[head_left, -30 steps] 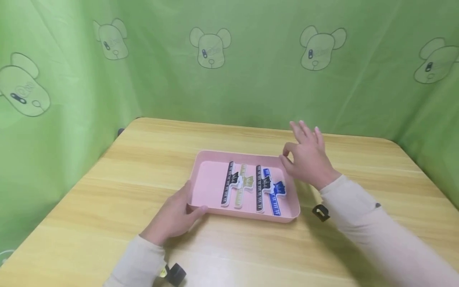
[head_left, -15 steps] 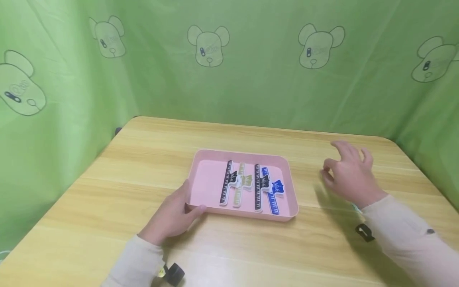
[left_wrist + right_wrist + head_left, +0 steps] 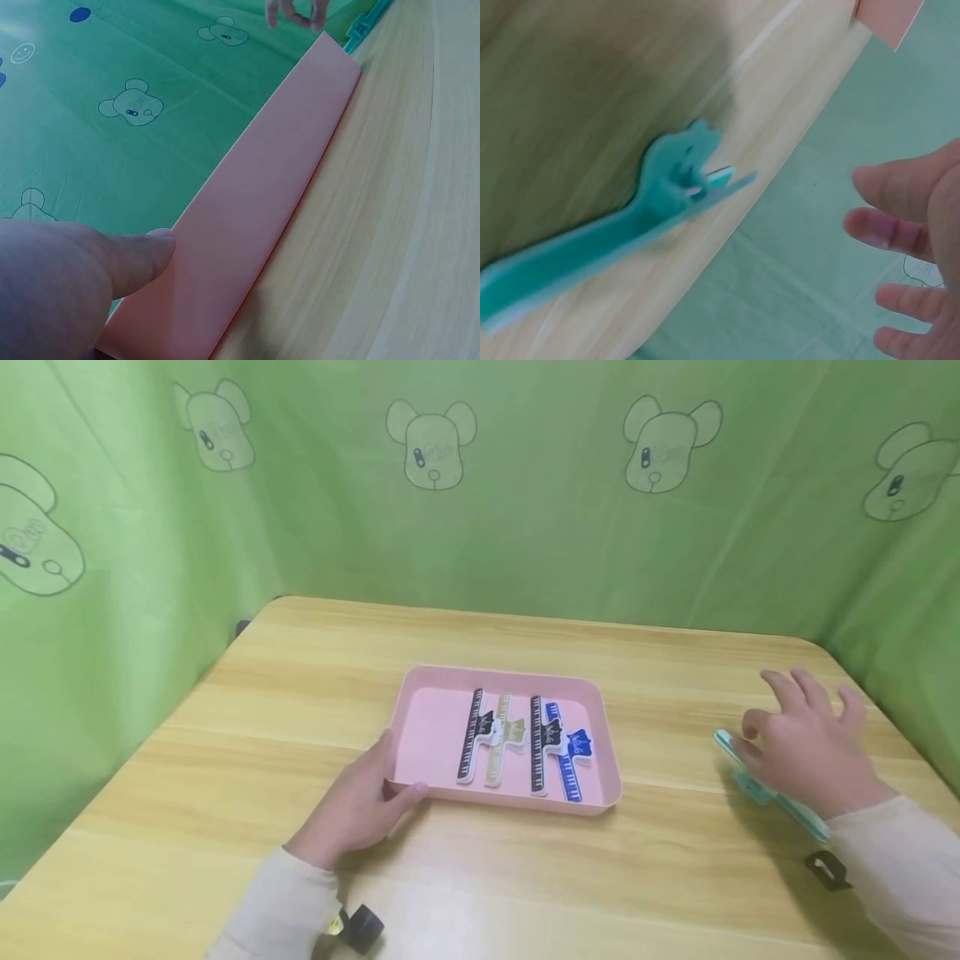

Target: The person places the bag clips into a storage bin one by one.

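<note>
My left hand [image 3: 352, 810] grips the near-left corner of a shallow pink tray [image 3: 427, 735]; the left wrist view shows its thumb [image 3: 146, 259] at the rim, the other fingers hidden. Inside the tray lie a black clip [image 3: 470, 747], a gold clip [image 3: 495, 760], another black clip [image 3: 537, 760] and a blue clip [image 3: 572, 777], all patterned like piano keys. Over the table's right side, my right hand [image 3: 813, 752] hovers above a teal clip [image 3: 798, 817]. In the right wrist view its loosely bent fingers are apart from the teal clip [image 3: 660, 187] and hold nothing.
A wooden table [image 3: 480, 885] carries everything. Green curtains [image 3: 525, 552] with bear-head drawings hang behind it and along both sides. Small black devices [image 3: 363, 929] are strapped at the wrists.
My right hand has moved from the tray's far-right corner out to the right, and the teal clip now shows under it. The left hand keeps its hold on the tray.
</note>
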